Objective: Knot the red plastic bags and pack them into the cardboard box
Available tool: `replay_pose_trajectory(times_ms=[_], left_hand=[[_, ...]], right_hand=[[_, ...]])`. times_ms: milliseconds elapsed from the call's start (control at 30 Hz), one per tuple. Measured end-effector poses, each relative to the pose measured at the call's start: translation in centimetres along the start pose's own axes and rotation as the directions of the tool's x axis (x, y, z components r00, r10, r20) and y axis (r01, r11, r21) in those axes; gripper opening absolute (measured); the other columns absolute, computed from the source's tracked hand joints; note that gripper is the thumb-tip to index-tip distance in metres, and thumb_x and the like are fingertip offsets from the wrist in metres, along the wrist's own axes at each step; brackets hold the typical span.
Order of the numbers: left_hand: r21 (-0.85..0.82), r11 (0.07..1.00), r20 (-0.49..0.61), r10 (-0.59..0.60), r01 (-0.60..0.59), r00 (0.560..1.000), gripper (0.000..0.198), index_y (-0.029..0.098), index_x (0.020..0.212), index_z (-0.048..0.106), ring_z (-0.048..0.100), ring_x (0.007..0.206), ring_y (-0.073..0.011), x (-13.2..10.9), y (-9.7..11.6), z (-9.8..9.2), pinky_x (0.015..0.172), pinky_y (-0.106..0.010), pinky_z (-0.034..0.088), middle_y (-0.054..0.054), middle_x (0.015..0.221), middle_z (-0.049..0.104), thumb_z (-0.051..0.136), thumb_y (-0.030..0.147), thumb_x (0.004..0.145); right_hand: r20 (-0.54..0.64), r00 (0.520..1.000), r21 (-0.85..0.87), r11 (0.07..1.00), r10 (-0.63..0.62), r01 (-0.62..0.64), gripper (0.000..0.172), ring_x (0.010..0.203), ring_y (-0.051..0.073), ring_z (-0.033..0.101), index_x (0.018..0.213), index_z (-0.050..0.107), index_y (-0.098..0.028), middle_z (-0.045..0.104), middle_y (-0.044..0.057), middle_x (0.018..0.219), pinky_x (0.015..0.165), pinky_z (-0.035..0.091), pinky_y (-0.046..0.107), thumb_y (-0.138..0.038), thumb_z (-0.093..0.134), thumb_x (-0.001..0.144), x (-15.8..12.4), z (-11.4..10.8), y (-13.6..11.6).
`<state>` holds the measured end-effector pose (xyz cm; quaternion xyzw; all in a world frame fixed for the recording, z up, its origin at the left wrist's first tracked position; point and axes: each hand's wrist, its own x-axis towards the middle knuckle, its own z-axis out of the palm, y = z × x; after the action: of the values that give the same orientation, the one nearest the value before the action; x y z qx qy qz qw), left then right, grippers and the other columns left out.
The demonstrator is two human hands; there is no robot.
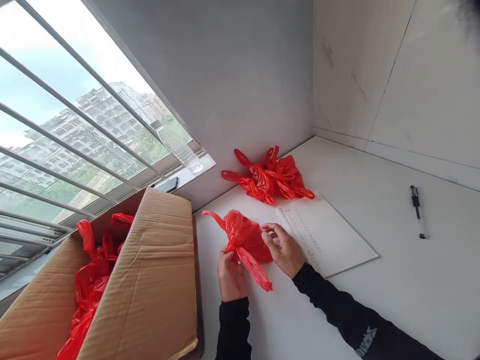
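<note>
red bag (250, 235), one: knotted at the neck, handle loops loose, just above or on the white table (401, 305), between the two hands.
left hand (231, 277), one: thumb and fingers closed on the film by the knot.
right hand (284, 248), one: half curled at the bag's far side; whether it pinches film, cannot tell.
step in hand, as judged: handling the tied bag at its knot. next move would seem to call for a steady left hold and a light right touch, the film being thin.
booklet or sheet (345, 240), one, right of the bag.
red bags by the wall (262, 182), a heap; more than one, exact count unclear.
pen (416, 210), one, well apart.
cardboard box (161, 280), one, open; red plastic (93, 280) inside, uncounted.
clear bottle (180, 147), one, on the sill.
</note>
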<state>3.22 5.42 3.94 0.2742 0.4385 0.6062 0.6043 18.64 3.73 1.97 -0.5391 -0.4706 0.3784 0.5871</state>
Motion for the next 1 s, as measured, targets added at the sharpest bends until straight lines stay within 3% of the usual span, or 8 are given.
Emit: replay_pose_trajectory(times_ms=[233, 333, 467, 533, 600, 667, 800, 1000], left_hand=[[0.086, 0.975, 0.134, 0.191, -0.203, 0.972, 0.018, 0.017, 0.085, 0.067, 0.06, 0.095, -0.0185, -2.2, -1.3, 2.5, 0.081, -0.027, 0.05, -0.004, 0.095, 0.065, 0.056, 0.031, 0.083], [0.292, 0.902, 0.075, 0.308, -0.317, 0.948, 0.017, 0.019, 0.094, 0.068, 0.059, 0.105, -0.0207, -3.2, -1.9, 3.6, 0.088, -0.029, 0.047, -0.005, 0.105, 0.067, 0.064, 0.031, 0.082], [0.453, 0.818, -0.022, 0.408, -0.355, 0.913, 0.034, 0.024, 0.11, 0.064, 0.06, 0.109, -0.0201, -3.3, -1.7, 3.8, 0.092, -0.031, 0.046, -0.005, 0.115, 0.067, 0.074, 0.026, 0.077], [0.43, 0.848, -0.031, 0.358, -0.31, 0.933, 0.039, 0.025, 0.116, 0.063, 0.057, 0.116, -0.0213, -2.6, -1.1, 3.3, 0.095, -0.031, 0.045, -0.006, 0.123, 0.064, 0.073, 0.03, 0.079], [0.343, 0.925, 0.034, 0.164, -0.165, 0.986, 0.046, 0.026, 0.126, 0.059, 0.056, 0.119, -0.0245, -1.8, -0.6, 2.5, 0.095, -0.034, 0.047, -0.009, 0.129, 0.061, 0.068, 0.04, 0.082], [0.274, 0.961, 0.143, 0.0, -0.04, 0.99, 0.051, 0.023, 0.13, 0.057, 0.059, 0.117, -0.0275, -1.3, -0.4, 1.5, 0.094, -0.037, 0.049, -0.012, 0.129, 0.062, 0.065, 0.044, 0.084], [0.214, 0.975, 0.161, 0.031, -0.065, 0.986, 0.049, 0.019, 0.123, 0.061, 0.061, 0.114, -0.0261, -1.0, -1.2, -0.4, 0.096, -0.034, 0.048, -0.012, 0.122, 0.066, 0.075, 0.033, 0.077], [0.086, 0.995, 0.106, 0.038, -0.047, 0.994, 0.045, 0.017, 0.112, 0.06, 0.068, 0.098, -0.0241, -1.0, -2.7, -2.0, 0.082, -0.031, 0.053, -0.01, 0.102, 0.072, 0.078, 0.031, 0.073]], right_hand=[[0.152, 0.987, 0.273, 0.957, 0.055, -0.096, 0.044, 0.081, 0.017, 0.062, 0.131, 0.051, -0.028, 0.063, 0.005, 0.114, 0.074, 0.052, 0.031, -0.05, 0.051, 0.093, 0.5, -0.6, -0.7], [0.212, 0.974, 0.388, 0.908, 0.08, -0.159, 0.044, 0.084, 0.017, 0.06, 0.129, 0.051, -0.027, 0.064, 0.004, 0.11, 0.072, 0.051, 0.029, -0.047, 0.056, 0.091, 0.7, -1.0, -1.1], [0.202, 0.977, 0.472, 0.867, 0.066, -0.156, 0.021, 0.078, 0.015, 0.052, 0.106, 0.06, -0.023, 0.061, 0.0, 0.089, 0.071, 0.046, 0.028, -0.038, 0.051, 0.094, 0.9, -1.4, -1.8], [0.207, 0.976, 0.52, 0.838, 0.06, -0.162, 0.02, 0.073, 0.014, 0.049, 0.095, 0.059, -0.022, 0.056, -0.002, 0.081, 0.07, 0.043, 0.028, -0.037, 0.046, 0.097, 0.9, -1.4, -2.0], [0.234, 0.97, 0.544, 0.817, 0.069, -0.189, 0.023, 0.071, 0.015, 0.047, 0.09, 0.059, -0.022, 0.053, -0.002, 0.078, 0.07, 0.043, 0.028, -0.037, 0.043, 0.098, 0.8, -1.2, -2.0], [0.26, 0.962, 0.528, 0.822, 0.083, -0.214, 0.027, 0.071, 0.016, 0.048, 0.09, 0.06, -0.022, 0.053, -0.002, 0.077, 0.071, 0.043, 0.028, -0.04, 0.042, 0.098, 0.6, -0.9, -1.9], [0.265, 0.961, 0.416, 0.89, 0.077, -0.186, 0.032, 0.076, 0.018, 0.053, 0.1, 0.064, -0.022, 0.06, 0.0, 0.081, 0.073, 0.045, 0.029, -0.047, 0.044, 0.097, 0.3, -0.4, -1.5], [0.343, 0.937, 0.306, 0.935, 0.065, -0.177, 0.044, 0.097, 0.023, 0.061, 0.117, 0.062, -0.023, 0.067, 0.005, 0.105, 0.086, 0.049, 0.033, -0.053, 0.036, 0.098, -0.1, -0.5, -1.7]])
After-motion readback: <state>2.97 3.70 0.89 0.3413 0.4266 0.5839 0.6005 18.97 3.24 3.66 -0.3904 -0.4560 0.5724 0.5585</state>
